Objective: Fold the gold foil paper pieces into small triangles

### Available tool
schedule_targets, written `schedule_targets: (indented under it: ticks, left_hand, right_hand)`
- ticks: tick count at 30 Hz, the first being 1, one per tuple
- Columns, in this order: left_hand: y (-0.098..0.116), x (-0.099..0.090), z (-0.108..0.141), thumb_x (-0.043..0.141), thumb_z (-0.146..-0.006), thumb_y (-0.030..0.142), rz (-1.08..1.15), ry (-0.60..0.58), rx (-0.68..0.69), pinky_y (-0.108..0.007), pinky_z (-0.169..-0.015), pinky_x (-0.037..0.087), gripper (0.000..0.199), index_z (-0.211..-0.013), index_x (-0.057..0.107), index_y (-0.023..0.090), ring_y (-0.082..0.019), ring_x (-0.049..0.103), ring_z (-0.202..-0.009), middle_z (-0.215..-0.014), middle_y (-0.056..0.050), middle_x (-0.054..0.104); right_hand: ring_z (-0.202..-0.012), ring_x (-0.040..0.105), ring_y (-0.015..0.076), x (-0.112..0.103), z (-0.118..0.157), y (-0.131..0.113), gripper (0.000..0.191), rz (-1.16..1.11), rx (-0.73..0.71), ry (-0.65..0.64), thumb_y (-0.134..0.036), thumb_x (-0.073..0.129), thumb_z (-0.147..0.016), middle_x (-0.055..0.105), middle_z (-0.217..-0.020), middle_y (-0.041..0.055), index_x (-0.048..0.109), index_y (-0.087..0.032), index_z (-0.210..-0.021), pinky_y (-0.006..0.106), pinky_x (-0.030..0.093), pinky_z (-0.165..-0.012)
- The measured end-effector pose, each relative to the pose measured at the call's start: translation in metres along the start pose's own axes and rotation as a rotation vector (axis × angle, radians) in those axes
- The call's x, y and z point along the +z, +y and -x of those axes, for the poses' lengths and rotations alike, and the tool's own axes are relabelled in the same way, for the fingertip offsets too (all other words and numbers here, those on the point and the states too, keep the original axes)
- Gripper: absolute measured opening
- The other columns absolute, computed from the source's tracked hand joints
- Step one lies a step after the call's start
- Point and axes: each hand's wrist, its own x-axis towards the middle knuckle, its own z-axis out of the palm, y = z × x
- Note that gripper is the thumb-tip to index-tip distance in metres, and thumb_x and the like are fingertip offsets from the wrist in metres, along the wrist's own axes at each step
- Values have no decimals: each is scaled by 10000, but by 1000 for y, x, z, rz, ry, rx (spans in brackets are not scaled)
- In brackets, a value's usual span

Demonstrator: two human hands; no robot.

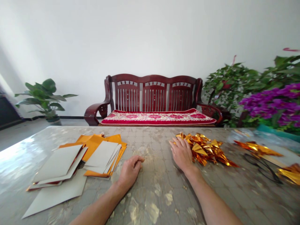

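Note:
My left hand [130,170] rests on the table in a loose fist, with nothing visible in its curled fingers. To its left lie white-backed paper sheets [102,156] stacked on orange paper [90,142]. Further left is another uneven pile of white-backed sheets [59,164] with shiny reddish-gold edges. My right hand [181,153] lies palm down, its fingers stretched out against the left side of a heap of folded gold foil pieces [206,148]. The foil pieces are pointed and shiny.
The table [150,184] has a patterned, glossy cover. At the right lie black-framed glasses [264,168], more gold foil [259,148] and clear plastic [243,134]. Beyond stands a dark red wooden bench [154,93], with potted plants [48,97] and purple flowers [274,104] at the sides.

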Motion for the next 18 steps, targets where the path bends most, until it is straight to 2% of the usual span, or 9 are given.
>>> schedule_targets:
  ticks: [3,7,18]
  left_hand:
    - [0,0,0,462,-846,164,-14,-6,5,-206,-751,472,254,-900,687,270,-134,678,-784,-825,38,732]
    - [0,0,0,462,-851,163,-31,-15,4,-202,-752,471,256,-903,687,273,-135,682,-802,-839,38,737]
    - [1,0,0,457,-844,145,4,-20,-9,-194,-700,464,267,-902,693,257,-123,667,-738,-802,36,728]
  right_hand:
    - [-1389,321,283,7,-2,-2,396,39,23,-105,-196,431,-928,536,-1429,75,637,-229,-1264,484,124,-1161]
    - [-1392,312,298,14,-3,9,395,101,24,-174,-180,392,-932,542,-1424,77,667,-220,-1213,503,106,-1153]
    - [-1337,365,302,16,-8,47,348,239,37,-189,-195,414,-921,627,-1298,111,723,-194,-1081,492,98,-1134]
